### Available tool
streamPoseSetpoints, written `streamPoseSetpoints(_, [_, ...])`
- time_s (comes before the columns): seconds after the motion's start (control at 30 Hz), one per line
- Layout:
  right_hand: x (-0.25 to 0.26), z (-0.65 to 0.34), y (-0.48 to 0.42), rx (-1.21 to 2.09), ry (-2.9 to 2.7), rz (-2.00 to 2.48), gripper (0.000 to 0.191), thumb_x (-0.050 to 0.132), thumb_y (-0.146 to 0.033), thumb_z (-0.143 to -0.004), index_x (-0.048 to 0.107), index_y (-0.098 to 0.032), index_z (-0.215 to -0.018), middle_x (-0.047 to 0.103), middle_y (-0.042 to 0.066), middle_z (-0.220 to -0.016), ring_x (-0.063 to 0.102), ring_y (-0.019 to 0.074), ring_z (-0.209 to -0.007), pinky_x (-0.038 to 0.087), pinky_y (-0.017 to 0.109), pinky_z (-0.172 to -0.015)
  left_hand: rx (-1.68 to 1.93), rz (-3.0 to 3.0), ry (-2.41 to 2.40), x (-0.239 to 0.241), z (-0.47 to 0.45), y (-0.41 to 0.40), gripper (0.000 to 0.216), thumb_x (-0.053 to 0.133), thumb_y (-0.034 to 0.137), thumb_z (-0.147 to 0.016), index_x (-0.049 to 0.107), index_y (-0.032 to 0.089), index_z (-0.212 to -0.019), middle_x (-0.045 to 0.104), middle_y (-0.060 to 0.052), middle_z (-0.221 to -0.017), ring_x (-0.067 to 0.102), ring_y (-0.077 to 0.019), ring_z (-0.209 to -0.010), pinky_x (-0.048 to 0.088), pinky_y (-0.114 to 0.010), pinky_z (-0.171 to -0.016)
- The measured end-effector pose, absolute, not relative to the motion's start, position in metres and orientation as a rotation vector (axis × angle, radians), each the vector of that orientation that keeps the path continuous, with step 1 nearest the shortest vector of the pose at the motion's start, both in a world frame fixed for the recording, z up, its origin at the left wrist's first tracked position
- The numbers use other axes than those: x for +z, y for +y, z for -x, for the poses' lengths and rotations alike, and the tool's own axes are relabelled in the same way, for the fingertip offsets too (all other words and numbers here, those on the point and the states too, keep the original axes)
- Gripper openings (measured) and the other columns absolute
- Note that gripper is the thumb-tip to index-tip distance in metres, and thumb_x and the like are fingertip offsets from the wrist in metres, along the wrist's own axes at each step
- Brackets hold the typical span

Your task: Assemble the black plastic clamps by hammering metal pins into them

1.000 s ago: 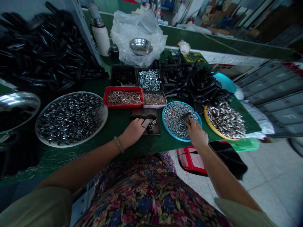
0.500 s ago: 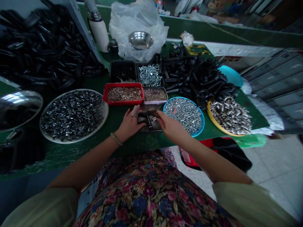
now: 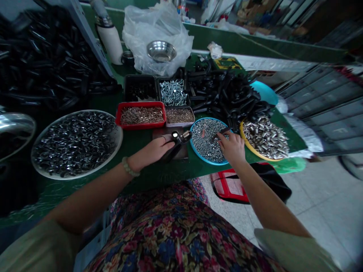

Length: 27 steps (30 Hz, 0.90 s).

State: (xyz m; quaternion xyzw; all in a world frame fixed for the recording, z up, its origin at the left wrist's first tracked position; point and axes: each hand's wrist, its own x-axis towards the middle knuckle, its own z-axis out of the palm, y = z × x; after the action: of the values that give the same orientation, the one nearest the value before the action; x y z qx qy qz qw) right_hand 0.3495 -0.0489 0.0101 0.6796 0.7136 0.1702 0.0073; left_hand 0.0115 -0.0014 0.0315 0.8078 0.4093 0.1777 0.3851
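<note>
My left hand [image 3: 154, 150] is closed round a black curved handle part [image 3: 176, 142] with a shiny metal fitting at its tip, held just above a dark flat plate [image 3: 169, 140] on the green table. My right hand [image 3: 231, 146] reaches into the blue dish of small silver nuts [image 3: 205, 141], its fingers pinched on a thin dark tool [image 3: 220, 133] that points across the nuts.
A big round tray of metal rings [image 3: 75, 141] lies at left. A red tray of pins [image 3: 141, 115], a small tray of screws [image 3: 179, 116] and a black tray of bolts [image 3: 172, 92] sit behind. A yellow dish of metal sleeves [image 3: 263, 138] and a pile of black handles [image 3: 227, 96] are at right.
My right hand left the plate and went right, back into the blue dish. My left hand lifted the black handle part up off the plate.
</note>
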Motion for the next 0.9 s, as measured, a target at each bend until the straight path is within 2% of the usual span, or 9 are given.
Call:
streamPoseSetpoints(0.07, [0.012, -0.339, -0.027, 0.473, 2.451, -1.888, 0.035, 0.046, -0.022, -0.094, 0.061, -0.025, -0.125, 0.059, 0.013, -0.127, 0.052, 0.0293, -0.108, 0.042, 0.041, -0.084, 0.329, -2.029, 1.132, 0.032, -0.012, 0.004, 0.029, 0.041, 0.032, -0.095, 0.064, 0.015, -0.101, 0.068, -0.007, -0.091, 0.063, -0.0206, -0.084, 0.048, -0.033, -0.082])
streamPoseSetpoints(0.17, [0.017, -0.326, 0.009, 0.265, 2.613, -1.585, 0.027, 0.047, -0.015, -0.091, 0.066, -0.019, -0.11, 0.063, 0.013, -0.118, 0.054, 0.028, -0.104, 0.043, 0.04, -0.083, 0.229, -2.237, 1.308, 0.027, -0.01, -0.002, 0.022, 0.046, 0.029, -0.093, 0.063, 0.014, -0.092, 0.065, -0.01, -0.091, 0.062, -0.0224, -0.086, 0.047, -0.036, -0.084])
streamPoseSetpoints(0.27, [0.019, -0.322, 0.026, 0.093, 2.725, -1.526, 0.02, 0.047, -0.015, -0.09, 0.066, -0.016, -0.094, 0.066, 0.014, -0.104, 0.057, 0.0282, -0.1, 0.044, 0.04, -0.082, 0.255, -2.376, 1.407, 0.02, -0.009, -0.02, 0.021, 0.046, 0.029, -0.094, 0.059, 0.015, -0.101, 0.061, -0.01, -0.1, 0.061, -0.0219, -0.089, 0.048, -0.034, -0.084])
streamPoseSetpoints(0.33, [0.021, -0.315, 0.023, -0.058, 2.852, -1.72, 0.019, 0.044, -0.018, -0.093, 0.062, -0.016, -0.096, 0.066, 0.015, -0.099, 0.061, 0.027, -0.095, 0.046, 0.04, -0.08, 0.252, -2.421, 1.428, 0.016, -0.009, -0.031, 0.025, 0.044, 0.029, -0.094, 0.056, 0.017, -0.114, 0.059, -0.009, -0.104, 0.06, -0.0212, -0.089, 0.049, -0.033, -0.081])
streamPoseSetpoints(0.4, [0.023, -0.297, 0.009, -0.381, 2.962, -2.061, 0.018, 0.041, -0.025, -0.095, 0.053, -0.016, -0.106, 0.067, 0.013, -0.095, 0.064, 0.0238, -0.087, 0.049, 0.037, -0.075, 0.243, -2.464, 1.404, 0.012, -0.01, -0.04, 0.031, 0.043, 0.029, -0.095, 0.052, 0.019, -0.123, 0.058, -0.009, -0.107, 0.06, -0.021, -0.089, 0.05, -0.033, -0.08])
streamPoseSetpoints(0.47, [0.024, -0.27, -0.008, -0.887, 2.996, -2.283, 0.02, 0.041, -0.033, -0.097, 0.044, -0.019, -0.111, 0.067, 0.01, -0.093, 0.067, 0.0196, -0.079, 0.051, 0.034, -0.07, 0.24, -2.5, 1.376, 0.007, -0.01, -0.044, 0.035, 0.043, 0.032, -0.095, 0.05, 0.02, -0.128, 0.058, -0.009, -0.112, 0.06, -0.0213, -0.091, 0.05, -0.033, -0.082])
streamPoseSetpoints(0.57, [0.02, -0.231, -0.028, -1.474, 2.947, -2.239, 0.018, 0.038, -0.04, -0.098, 0.039, -0.023, -0.104, 0.068, 0.005, -0.09, 0.068, 0.0154, -0.073, 0.053, 0.03, -0.068, 0.26, -2.531, 1.382, 0.0, -0.009, -0.046, 0.037, 0.046, 0.032, -0.094, 0.05, 0.02, -0.129, 0.056, -0.01, -0.118, 0.06, -0.022, -0.095, 0.05, -0.035, -0.085])
streamPoseSetpoints(0.63, [0.015, -0.214, -0.034, -1.558, 2.899, -2.259, 0.019, 0.036, -0.043, -0.099, 0.038, -0.024, -0.099, 0.069, 0.004, -0.088, 0.068, 0.015, -0.071, 0.052, 0.029, -0.067, 0.276, -2.534, 1.369, -0.004, -0.009, -0.045, 0.037, 0.046, 0.03, -0.094, 0.049, 0.02, -0.129, 0.056, -0.011, -0.118, 0.059, -0.0222, -0.097, 0.051, -0.035, -0.085])
streamPoseSetpoints(0.9, [0.005, -0.206, -0.032, -1.459, 2.894, -2.288, 0.019, 0.035, -0.043, -0.098, 0.037, -0.024, -0.098, 0.068, 0.006, -0.087, 0.068, 0.016, -0.073, 0.052, 0.029, -0.066, 0.283, -2.514, 1.369, -0.005, -0.009, -0.045, 0.036, 0.046, 0.03, -0.094, 0.05, 0.02, -0.129, 0.057, -0.01, -0.116, 0.059, -0.0218, -0.097, 0.05, -0.034, -0.086])
